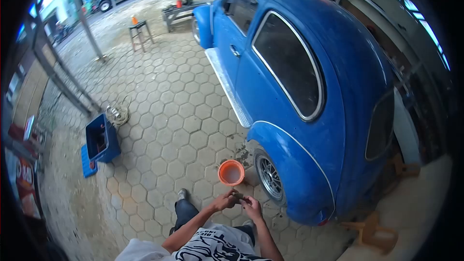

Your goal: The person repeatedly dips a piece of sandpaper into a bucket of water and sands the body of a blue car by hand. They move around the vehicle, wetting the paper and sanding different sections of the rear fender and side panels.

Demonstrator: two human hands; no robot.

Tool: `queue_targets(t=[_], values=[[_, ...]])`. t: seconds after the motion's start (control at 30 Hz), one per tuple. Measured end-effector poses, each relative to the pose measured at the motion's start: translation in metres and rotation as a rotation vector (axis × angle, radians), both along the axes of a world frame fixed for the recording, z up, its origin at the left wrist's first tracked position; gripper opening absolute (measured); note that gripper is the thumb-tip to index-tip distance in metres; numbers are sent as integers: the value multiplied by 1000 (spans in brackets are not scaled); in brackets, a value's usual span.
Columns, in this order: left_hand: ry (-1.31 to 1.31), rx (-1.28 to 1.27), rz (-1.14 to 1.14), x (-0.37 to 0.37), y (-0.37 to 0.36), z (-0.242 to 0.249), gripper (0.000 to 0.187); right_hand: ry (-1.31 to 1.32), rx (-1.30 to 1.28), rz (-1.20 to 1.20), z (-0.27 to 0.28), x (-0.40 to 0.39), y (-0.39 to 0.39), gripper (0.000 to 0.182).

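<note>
Both my hands meet in front of my body, low in the head view. My left hand pinches a small dark flat piece; its exact kind is too small to make out. The fingers of my right hand are closed on the near right side of that same piece. Just beyond the hands, an orange bucket with cloudy liquid stands on the paving. To the right is a blue rounded car, its rear wheel close to the bucket. Neither hand touches the car.
A blue storage box with things inside stands at left, near a coiled cable. Farther off are a stool, a low bench and metal posts. An orange-yellow chair-like object lies behind the car.
</note>
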State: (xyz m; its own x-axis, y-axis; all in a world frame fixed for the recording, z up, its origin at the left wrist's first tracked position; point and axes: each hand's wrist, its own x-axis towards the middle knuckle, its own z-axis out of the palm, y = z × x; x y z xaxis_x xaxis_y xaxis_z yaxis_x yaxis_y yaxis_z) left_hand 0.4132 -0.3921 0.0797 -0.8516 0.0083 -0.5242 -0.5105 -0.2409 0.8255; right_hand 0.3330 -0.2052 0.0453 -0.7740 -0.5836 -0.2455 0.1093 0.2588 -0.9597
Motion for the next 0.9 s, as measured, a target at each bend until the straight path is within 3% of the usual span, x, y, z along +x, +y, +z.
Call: queue_targets(t=[0.07, 0.17, 0.27, 0.37, 0.5, 0.53, 0.6, 0.63, 0.77, 0.9], values=[[55, -310, -131, -6, -48, -7, 36, -48, -28, -164, 1, 15, -34, 16], [361, -542, -412, -13, -127, -46, 36, -86, -31, -387, 12, 34, -83, 20], [641, -689, -659, -33, -185, -26, 35, -96, -14, -556, 18, 64, -116, 25], [360, -448, -936, -77, -200, 11, 22, 14, 88, -680, 46, 79, -147, 33], [350, -283, -1182, -123, -187, -12, 19, 39, 166, -856, 48, 79, -172, 48], [339, -329, -1206, -135, -182, -12, 22, -88, 155, -904, 41, 76, -176, 48], [348, -421, -1150, -159, -173, 6, 28, -340, 107, -970, 16, 62, -187, 46], [495, -480, -1116, -173, -178, -2, 32, -30, 176, -1130, -25, 59, -201, 47], [297, -671, -1122, -246, -231, -62, 22, -326, 298, -1310, -126, 13, -220, 43], [151, -735, -1347, -313, -260, -125, 19, -716, 301, -1513, -201, -26, -244, 36]])
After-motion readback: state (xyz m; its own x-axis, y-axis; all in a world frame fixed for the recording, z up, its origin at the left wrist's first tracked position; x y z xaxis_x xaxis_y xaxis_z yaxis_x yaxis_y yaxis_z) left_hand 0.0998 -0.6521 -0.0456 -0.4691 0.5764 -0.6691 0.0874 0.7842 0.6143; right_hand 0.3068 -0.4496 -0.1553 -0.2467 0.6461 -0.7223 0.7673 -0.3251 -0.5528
